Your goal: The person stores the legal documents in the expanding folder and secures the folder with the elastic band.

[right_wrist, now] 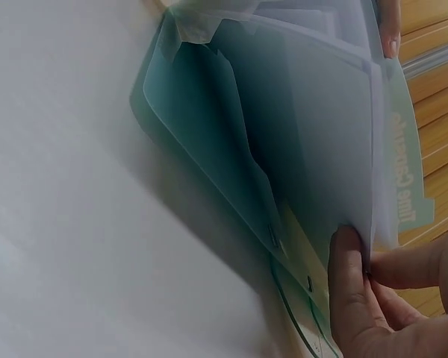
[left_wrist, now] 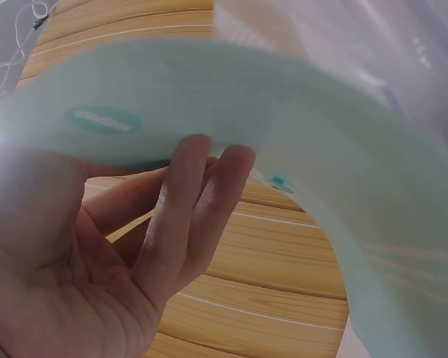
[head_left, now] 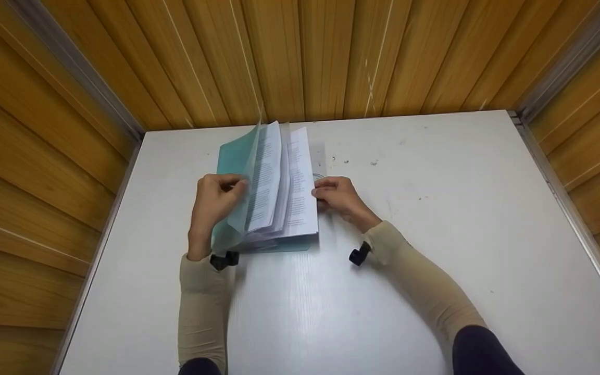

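Observation:
A translucent green document folder (head_left: 236, 155) stands partly open on the table, its leaves fanned upward. Inside are clear pockets with printed sheets (head_left: 300, 185). My left hand (head_left: 215, 202) pinches the folder's front cover (left_wrist: 209, 93), which bends in a curve with a small green oval label. On the other side, my right hand (head_left: 340, 197) pinches the free edge of the printed leaves between thumb and fingers. In the right wrist view, the green back cover (right_wrist: 198, 112) lies low over the table, with a thin green elastic cord (right_wrist: 287, 306) near the right hand (right_wrist: 396, 298).
The white table (head_left: 435, 260) has a few small dark marks (head_left: 360, 161) right of the folder. Wood-patterned panels (head_left: 326, 57) rise behind the table and along both sides. A white cable (left_wrist: 19, 48) shows in the left wrist view's corner.

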The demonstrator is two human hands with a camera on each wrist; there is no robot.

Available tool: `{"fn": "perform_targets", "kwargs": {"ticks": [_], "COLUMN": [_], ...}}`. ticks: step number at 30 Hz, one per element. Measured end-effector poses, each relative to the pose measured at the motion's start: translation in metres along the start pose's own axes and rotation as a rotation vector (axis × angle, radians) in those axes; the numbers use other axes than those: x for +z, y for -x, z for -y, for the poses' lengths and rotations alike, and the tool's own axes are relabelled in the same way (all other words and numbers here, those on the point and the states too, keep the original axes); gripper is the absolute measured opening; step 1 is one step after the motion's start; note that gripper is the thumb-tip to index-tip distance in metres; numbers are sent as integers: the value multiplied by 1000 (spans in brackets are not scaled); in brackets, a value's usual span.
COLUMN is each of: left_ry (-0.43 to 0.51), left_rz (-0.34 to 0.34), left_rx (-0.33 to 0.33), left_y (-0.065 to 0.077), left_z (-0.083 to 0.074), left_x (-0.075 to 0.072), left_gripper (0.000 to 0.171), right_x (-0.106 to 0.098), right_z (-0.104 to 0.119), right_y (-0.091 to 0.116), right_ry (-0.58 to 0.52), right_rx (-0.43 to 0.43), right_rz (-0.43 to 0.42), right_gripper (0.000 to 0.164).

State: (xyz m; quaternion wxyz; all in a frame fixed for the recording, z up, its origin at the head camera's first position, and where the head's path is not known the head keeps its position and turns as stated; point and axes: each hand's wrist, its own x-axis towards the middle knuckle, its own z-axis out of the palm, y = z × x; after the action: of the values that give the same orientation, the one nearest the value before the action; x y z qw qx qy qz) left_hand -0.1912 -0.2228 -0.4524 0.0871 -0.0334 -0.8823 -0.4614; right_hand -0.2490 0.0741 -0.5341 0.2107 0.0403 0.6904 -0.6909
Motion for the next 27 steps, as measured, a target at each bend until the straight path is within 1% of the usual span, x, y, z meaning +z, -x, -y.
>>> {"fn": "perform_targets", "kwargs": {"ticks": [8, 13, 20, 27], "left_ry": [-3, 0, -1, 0], "left_rz": [-12, -8, -1, 9], "left_rx": [49, 40, 33, 29], "left_y": [1, 1, 1, 1], "left_z": [1, 0, 0, 1], "left_x": [0, -1, -1, -1], "left_gripper": [23, 23, 24, 24], "right_x": [6, 10, 12, 14], "right_z": [-2, -5, -9, -5], "right_y": [-1, -4, -4, -4], "right_ry": [-16, -49, -48, -38], "right_rx": [-7, -8, -30, -37], "right_rz": [5, 13, 29, 14], "right_gripper": [25, 24, 19, 23]}}
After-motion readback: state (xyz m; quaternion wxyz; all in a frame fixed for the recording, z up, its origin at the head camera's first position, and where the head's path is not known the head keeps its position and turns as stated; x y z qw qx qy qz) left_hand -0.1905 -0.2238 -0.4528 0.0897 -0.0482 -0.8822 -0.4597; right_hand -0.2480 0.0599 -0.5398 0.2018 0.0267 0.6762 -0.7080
